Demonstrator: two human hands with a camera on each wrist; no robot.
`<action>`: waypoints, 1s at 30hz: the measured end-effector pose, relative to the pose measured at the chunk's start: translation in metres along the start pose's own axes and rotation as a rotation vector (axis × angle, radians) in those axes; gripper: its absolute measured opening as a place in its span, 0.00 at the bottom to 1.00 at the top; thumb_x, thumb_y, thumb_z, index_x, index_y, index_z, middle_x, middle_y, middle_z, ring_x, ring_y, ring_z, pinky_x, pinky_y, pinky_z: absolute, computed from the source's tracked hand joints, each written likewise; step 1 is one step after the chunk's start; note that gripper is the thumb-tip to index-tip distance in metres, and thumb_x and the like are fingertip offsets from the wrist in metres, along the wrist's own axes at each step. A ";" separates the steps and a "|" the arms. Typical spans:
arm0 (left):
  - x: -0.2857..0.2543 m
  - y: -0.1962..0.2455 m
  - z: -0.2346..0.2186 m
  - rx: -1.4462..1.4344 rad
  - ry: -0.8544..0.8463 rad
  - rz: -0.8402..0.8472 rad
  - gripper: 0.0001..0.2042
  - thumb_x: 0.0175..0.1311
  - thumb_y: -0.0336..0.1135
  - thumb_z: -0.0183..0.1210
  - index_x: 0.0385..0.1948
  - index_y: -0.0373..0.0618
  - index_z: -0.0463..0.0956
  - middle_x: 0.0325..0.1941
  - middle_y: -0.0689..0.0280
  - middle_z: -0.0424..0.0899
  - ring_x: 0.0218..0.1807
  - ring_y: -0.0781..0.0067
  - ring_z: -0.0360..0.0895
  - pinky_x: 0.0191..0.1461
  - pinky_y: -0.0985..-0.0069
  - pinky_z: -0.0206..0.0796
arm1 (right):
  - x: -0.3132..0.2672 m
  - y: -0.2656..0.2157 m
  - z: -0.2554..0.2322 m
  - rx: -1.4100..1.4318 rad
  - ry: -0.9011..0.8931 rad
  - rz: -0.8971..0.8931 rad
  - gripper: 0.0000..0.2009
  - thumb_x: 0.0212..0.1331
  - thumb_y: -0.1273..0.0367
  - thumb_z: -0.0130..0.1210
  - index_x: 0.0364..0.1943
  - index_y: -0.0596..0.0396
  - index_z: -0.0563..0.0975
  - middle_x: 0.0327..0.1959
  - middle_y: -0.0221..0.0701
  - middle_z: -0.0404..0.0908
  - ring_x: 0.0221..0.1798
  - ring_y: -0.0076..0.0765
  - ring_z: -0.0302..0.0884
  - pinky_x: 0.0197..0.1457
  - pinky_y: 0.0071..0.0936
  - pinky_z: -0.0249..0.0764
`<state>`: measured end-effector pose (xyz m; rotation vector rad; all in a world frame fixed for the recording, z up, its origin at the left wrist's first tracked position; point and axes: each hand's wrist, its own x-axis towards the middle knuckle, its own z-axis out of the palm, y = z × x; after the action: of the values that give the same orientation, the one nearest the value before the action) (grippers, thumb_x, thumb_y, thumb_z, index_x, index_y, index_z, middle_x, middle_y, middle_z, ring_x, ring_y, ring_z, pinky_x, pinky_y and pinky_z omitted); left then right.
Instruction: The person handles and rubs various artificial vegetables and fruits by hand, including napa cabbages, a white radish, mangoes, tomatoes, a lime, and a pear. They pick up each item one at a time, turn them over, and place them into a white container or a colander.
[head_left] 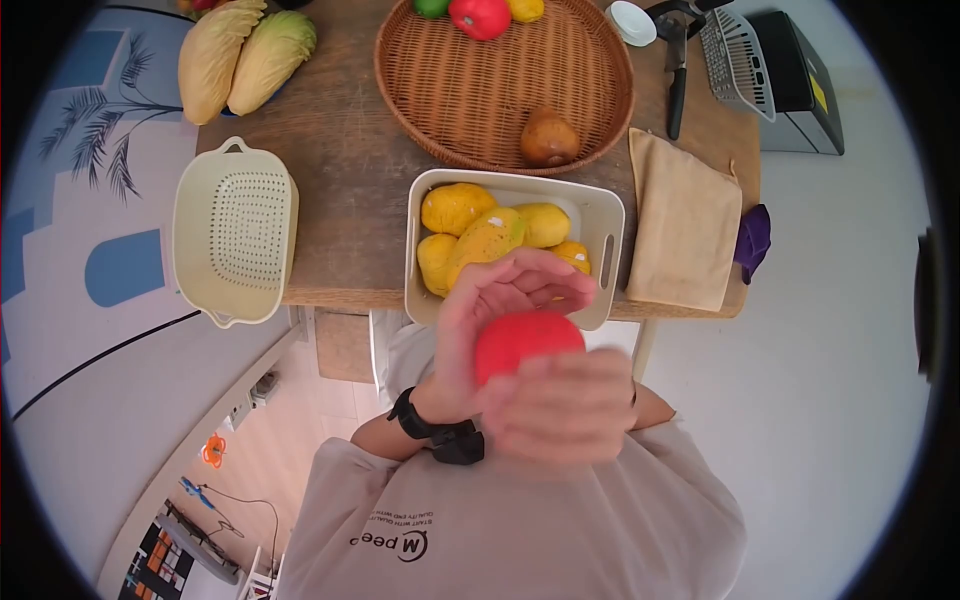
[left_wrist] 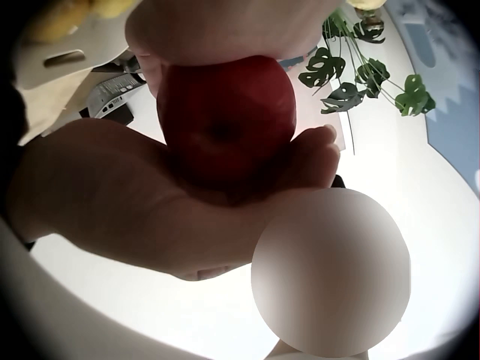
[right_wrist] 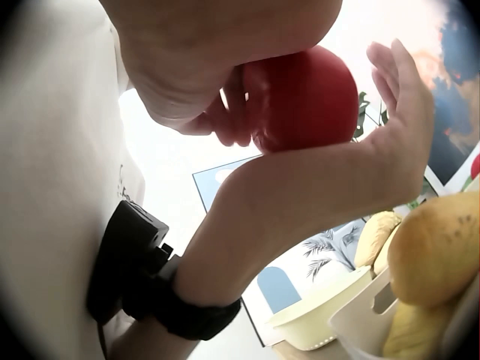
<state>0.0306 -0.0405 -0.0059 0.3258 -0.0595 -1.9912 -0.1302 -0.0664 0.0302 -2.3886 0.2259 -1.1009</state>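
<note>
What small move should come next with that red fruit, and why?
Perhaps curl the left hand round the red fruit for a steadier grip: the left fingers stand loosely open, while those of the right hand curl against the fruit.

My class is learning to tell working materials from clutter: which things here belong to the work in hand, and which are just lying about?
In the work:
left hand
right hand
red fruit, between them

Apparently just lying about:
yellow fruits in the white basket
wicker tray
cream colander
cabbages
cloth
</note>
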 end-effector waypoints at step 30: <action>0.003 -0.005 0.003 -0.445 0.145 -0.106 0.14 0.81 0.47 0.45 0.42 0.47 0.73 0.43 0.65 0.79 0.49 0.67 0.78 0.62 0.66 0.72 | 0.015 -0.009 0.028 -0.168 0.074 -0.007 0.07 0.62 0.76 0.55 0.34 0.60 0.85 0.42 0.39 0.90 0.45 0.44 0.90 0.49 0.33 0.87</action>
<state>0.0238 -0.0416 -0.0051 0.1847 0.4943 -2.0138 -0.1000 -0.0532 0.0294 -2.4988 0.3477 -1.2180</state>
